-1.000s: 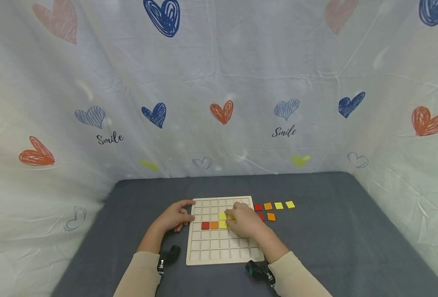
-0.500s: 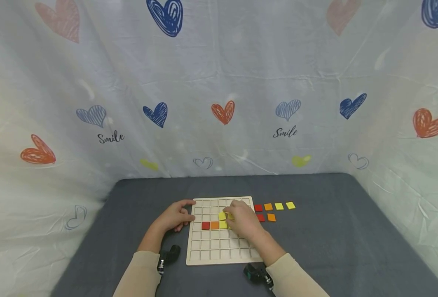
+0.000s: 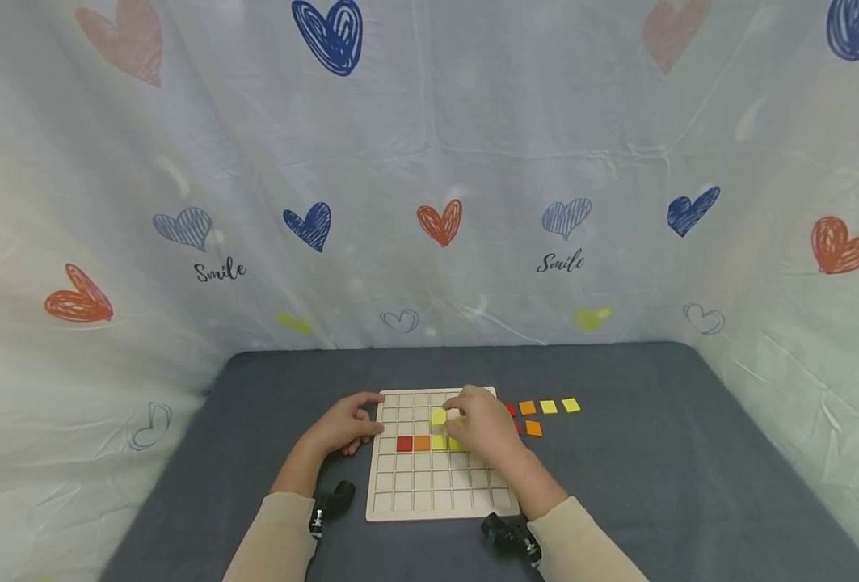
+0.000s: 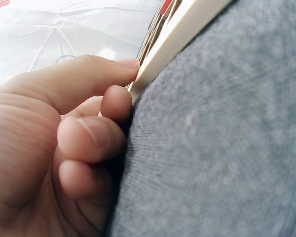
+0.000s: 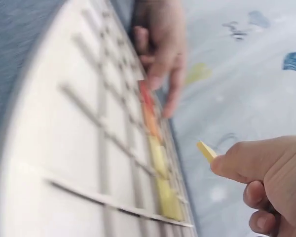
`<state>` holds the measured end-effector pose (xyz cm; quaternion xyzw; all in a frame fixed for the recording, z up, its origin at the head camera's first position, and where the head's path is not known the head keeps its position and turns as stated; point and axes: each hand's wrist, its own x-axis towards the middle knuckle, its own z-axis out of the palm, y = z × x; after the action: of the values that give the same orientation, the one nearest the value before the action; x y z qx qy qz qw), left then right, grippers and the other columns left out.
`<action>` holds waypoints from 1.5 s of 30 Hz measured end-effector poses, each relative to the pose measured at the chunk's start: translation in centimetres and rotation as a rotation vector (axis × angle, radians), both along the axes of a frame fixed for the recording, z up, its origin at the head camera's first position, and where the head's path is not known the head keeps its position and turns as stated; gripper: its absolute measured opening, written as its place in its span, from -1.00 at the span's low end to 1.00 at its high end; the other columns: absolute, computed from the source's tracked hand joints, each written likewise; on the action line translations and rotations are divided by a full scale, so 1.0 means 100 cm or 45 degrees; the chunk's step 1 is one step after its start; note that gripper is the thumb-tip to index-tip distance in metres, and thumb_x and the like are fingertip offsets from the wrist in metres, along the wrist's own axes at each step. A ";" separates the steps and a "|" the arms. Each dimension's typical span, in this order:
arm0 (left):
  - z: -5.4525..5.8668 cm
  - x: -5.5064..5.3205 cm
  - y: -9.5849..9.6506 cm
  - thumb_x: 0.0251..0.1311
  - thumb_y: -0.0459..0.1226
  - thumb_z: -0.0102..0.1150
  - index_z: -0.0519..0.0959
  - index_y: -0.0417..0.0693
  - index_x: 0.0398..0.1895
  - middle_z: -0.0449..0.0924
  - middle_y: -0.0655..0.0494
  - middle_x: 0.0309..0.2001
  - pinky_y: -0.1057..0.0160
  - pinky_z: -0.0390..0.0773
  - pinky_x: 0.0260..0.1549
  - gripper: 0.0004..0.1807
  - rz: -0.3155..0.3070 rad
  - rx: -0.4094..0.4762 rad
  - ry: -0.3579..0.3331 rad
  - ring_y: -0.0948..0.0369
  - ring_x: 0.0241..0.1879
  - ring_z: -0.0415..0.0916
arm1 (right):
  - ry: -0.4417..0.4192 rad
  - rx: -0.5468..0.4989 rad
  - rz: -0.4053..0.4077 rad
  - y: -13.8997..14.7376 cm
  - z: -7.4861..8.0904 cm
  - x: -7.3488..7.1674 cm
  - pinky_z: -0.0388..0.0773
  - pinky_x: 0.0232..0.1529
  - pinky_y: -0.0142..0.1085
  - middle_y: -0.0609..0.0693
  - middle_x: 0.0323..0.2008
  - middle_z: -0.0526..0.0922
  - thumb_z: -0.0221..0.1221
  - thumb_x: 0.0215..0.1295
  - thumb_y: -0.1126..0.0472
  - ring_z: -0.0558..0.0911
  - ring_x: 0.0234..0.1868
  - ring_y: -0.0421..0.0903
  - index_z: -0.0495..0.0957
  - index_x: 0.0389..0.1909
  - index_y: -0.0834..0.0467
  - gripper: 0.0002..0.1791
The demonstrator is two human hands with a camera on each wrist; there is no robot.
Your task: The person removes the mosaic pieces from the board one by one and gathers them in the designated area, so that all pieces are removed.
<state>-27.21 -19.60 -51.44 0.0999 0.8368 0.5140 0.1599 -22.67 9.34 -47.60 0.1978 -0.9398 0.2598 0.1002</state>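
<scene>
A pale wooden grid board (image 3: 429, 481) lies on the table. Along one of its rows sit a red tile (image 3: 404, 444), an orange tile (image 3: 422, 443) and two yellow tiles (image 5: 168, 200). My right hand (image 3: 486, 424) is over the board and pinches a small yellow tile (image 5: 206, 150), held up from the grid in the right wrist view. A further patch of yellow shows beneath its fingers in the head view. My left hand (image 3: 340, 423) touches the board's left side, index finger at the far corner and thumb on the edge; its other fingers bend loosely beside the board.
Several loose tiles lie to the right of the board: an orange tile (image 3: 534, 428), another orange, two yellow ones and red ones partly hidden by my right hand. The dark grey tablecloth (image 3: 618, 477) reaches a white curtain (image 3: 487, 186) printed with hearts.
My right hand has lifted and shifted slightly, so more of the second yellow tile in the row shows. The left hand stays at the board's edge.
</scene>
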 end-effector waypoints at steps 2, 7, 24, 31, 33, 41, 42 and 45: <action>0.000 0.000 0.000 0.27 -0.30 0.40 0.39 -0.09 0.45 0.53 0.02 -0.62 0.27 0.34 -0.81 -0.31 -0.003 -0.002 0.002 0.22 -0.84 0.30 | -0.026 -0.046 0.004 0.004 0.007 0.000 0.31 -0.46 -0.28 -0.15 -0.41 0.44 0.43 0.22 0.19 0.35 -0.43 -0.16 0.79 -0.06 0.08 -0.74; -0.001 0.000 -0.001 0.27 -0.30 0.41 0.39 -0.09 0.45 0.53 0.01 -0.62 0.27 0.35 -0.81 -0.31 -0.004 0.002 0.004 0.22 -0.84 0.31 | -0.050 -0.107 -0.010 0.016 0.019 -0.001 0.25 -0.45 -0.27 -0.16 -0.43 0.39 0.43 0.24 0.21 0.31 -0.44 -0.16 0.77 -0.02 0.08 -0.72; -0.003 0.000 -0.002 0.28 -0.28 0.40 0.39 -0.09 0.46 0.53 0.03 -0.63 0.27 0.35 -0.80 -0.31 -0.020 -0.001 0.028 0.22 -0.83 0.32 | -0.194 -0.271 -0.134 0.085 0.057 -0.003 0.33 -0.45 -0.18 -0.01 -0.32 0.43 0.36 0.30 0.25 0.35 -0.37 -0.03 0.72 0.07 0.17 -0.68; -0.002 0.000 -0.002 0.29 -0.28 0.40 0.38 -0.09 0.47 0.53 0.03 -0.63 0.27 0.34 -0.80 -0.31 -0.021 -0.005 0.017 0.23 -0.83 0.32 | -0.275 -0.267 -0.146 0.117 0.058 -0.005 0.31 -0.42 -0.16 0.02 -0.31 0.40 0.33 0.34 0.23 0.33 -0.35 -0.01 0.71 0.08 0.18 -0.69; -0.002 0.001 -0.002 0.29 -0.28 0.40 0.38 -0.08 0.47 0.53 0.03 -0.63 0.27 0.34 -0.80 -0.31 -0.016 -0.005 0.010 0.23 -0.83 0.32 | -0.298 -0.267 -0.155 0.124 0.058 -0.005 0.33 -0.43 -0.16 0.03 -0.31 0.40 0.33 0.35 0.24 0.34 -0.36 -0.01 0.71 0.09 0.20 -0.68; -0.003 0.000 -0.001 0.29 -0.29 0.40 0.39 -0.07 0.46 0.52 0.02 -0.62 0.27 0.34 -0.80 -0.31 -0.003 -0.015 0.005 0.23 -0.83 0.31 | -0.429 -0.297 -0.172 0.155 0.055 -0.005 0.35 -0.38 -0.16 0.04 -0.34 0.39 0.32 0.35 0.23 0.37 -0.40 -0.03 0.68 0.09 0.26 -0.66; -0.003 0.000 -0.001 0.29 -0.29 0.40 0.39 -0.07 0.47 0.52 0.02 -0.62 0.27 0.34 -0.80 -0.31 -0.003 -0.016 0.007 0.23 -0.83 0.31 | -0.446 -0.298 -0.166 0.158 0.054 -0.005 0.35 -0.36 -0.16 0.04 -0.35 0.38 0.31 0.35 0.23 0.37 -0.38 -0.04 0.67 0.08 0.27 -0.66; -0.003 0.000 -0.001 0.29 -0.29 0.40 0.38 -0.07 0.47 0.53 0.02 -0.62 0.27 0.34 -0.80 -0.31 -0.001 -0.018 0.011 0.23 -0.83 0.31 | -0.495 -0.313 -0.170 0.167 0.048 -0.005 0.35 -0.30 -0.16 0.02 -0.37 0.39 0.32 0.33 0.25 0.39 -0.34 -0.04 0.66 0.05 0.30 -0.68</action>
<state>-27.25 -19.72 -51.73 0.1015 0.8410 0.5076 0.1573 -23.21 26.00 -42.75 0.0680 -0.9137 0.3984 -0.0426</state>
